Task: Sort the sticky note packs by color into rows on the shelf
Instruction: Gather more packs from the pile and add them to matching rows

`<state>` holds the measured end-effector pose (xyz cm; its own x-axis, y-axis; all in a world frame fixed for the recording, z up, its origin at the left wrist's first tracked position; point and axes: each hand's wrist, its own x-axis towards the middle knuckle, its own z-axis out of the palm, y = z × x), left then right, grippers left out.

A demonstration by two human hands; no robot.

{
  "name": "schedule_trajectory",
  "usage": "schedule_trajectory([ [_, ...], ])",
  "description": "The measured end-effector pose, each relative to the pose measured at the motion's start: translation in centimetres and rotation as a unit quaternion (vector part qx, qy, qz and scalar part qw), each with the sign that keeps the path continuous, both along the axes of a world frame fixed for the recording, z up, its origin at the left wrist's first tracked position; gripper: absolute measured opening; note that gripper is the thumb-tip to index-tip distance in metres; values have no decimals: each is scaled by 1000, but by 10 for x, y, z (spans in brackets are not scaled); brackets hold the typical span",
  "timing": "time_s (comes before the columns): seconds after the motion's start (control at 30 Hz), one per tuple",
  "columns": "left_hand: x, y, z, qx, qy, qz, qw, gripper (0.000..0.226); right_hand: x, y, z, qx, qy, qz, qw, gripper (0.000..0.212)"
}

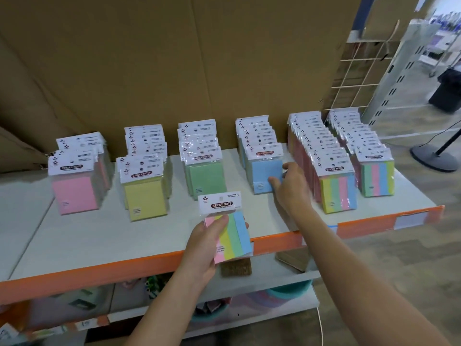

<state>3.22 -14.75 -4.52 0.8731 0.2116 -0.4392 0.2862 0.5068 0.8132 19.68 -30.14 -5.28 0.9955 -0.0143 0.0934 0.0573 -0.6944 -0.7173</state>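
Observation:
Rows of sticky note packs stand on the white shelf (pixel 154 228): a pink row (pixel 74 193), a yellow row (pixel 144 198), a green row (pixel 207 177), a blue row (pixel 264 173) and two multicolour striped rows (pixel 338 193) (pixel 378 178). My left hand (pixel 207 248) grips a striped multicolour pack (pixel 230 233) above the shelf's front edge. My right hand (pixel 290 186) pinches the lower right corner of the front blue pack, thumb on its face and fingers at its right side.
The shelf has an orange front rail (pixel 374 223). Brown cardboard (pixel 174 66) backs the shelf. A wire grid panel (pixel 359 78) stands at the right end. A lower shelf (pixel 269 273) holds other goods. A floor stand base (pixel 434 156) sits at right.

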Motion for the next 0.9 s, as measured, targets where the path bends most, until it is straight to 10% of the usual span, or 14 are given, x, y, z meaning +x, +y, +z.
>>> schedule_trajectory([
  [0.5,34,-65,7,210,-57,81,973,23,-86,-60,34,162,79,184,966,7],
  [0.9,53,-132,-3,237,-117,-126,956,11,-101,-140,25,186,65,19,980,11],
])
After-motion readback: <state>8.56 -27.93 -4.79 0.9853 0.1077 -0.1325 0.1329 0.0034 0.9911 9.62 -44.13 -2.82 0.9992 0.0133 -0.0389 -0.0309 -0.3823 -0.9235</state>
